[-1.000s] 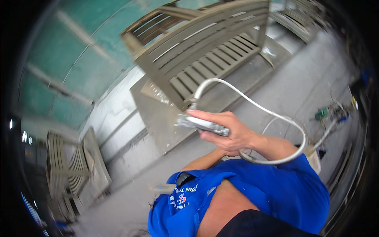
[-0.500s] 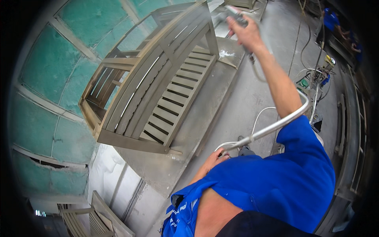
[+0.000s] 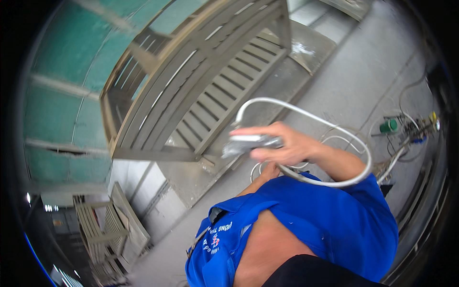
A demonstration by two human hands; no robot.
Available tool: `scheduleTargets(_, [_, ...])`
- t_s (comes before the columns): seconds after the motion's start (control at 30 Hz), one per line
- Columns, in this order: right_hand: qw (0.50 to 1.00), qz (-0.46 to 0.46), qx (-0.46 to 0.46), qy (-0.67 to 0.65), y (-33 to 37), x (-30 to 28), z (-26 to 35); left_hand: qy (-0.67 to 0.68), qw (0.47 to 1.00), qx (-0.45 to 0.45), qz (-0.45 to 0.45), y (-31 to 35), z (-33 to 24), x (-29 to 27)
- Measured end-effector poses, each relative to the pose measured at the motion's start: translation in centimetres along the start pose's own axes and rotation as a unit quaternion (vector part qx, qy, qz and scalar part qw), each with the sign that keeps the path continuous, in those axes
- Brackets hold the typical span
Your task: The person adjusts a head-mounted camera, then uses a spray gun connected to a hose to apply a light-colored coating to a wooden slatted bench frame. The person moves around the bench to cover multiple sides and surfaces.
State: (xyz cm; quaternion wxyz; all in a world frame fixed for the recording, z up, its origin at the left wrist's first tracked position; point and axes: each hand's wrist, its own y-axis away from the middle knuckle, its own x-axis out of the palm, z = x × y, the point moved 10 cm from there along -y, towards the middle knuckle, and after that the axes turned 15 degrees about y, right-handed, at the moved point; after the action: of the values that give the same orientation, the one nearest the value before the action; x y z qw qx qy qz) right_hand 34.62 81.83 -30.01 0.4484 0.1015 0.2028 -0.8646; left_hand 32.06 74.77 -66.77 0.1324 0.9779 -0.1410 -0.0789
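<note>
My right hand (image 3: 287, 146) is wrapped around a spray gun (image 3: 246, 145), metal and blurred, held over the floor in front of my blue shirt. From the gun a pale hose (image 3: 330, 123) loops out and curls back toward my waist. Behind the right hand, my left hand (image 3: 270, 171) is low at my body, closed on the hose; its fingers are partly hidden. Beyond the gun, to the left, a grey-brown slatted wooden bench (image 3: 205, 71) stands on a flat board (image 3: 186, 184). The gun is apart from the bench.
A green sheeted wall (image 3: 57, 122) rises behind the bench. Another slatted bench (image 3: 103, 237) stands at the lower left. Toward the right, a green container (image 3: 388, 126) and some equipment with hoses (image 3: 416, 126) are on the grey floor.
My right hand has brought the spray gun from the bench's far end down and back toward my body. The hose now loops wider, and the view has turned.
</note>
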Motion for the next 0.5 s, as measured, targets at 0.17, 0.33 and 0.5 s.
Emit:
scheduleTargets(0.17, [0.983, -0.144, 0.086, 0.074, 1.4, -7.7, -5.3, 0.07, 0.997, -0.023, 0.0, -0.9, -0.5, 0.1])
scheduleTargets(0.33, [0.843, -0.451, 0.235, 0.176, 8.9, -24.6, -7.6, 0.086, 0.996, 0.009, 0.012, -1.0, -2.4, -0.3])
scheduleTargets(0.5, [0.78, -0.612, 0.107, 0.082, 11.6, -30.6, -7.4, 0.059, 0.997, 0.056, 0.0, -2.1, -6.8, -2.9])
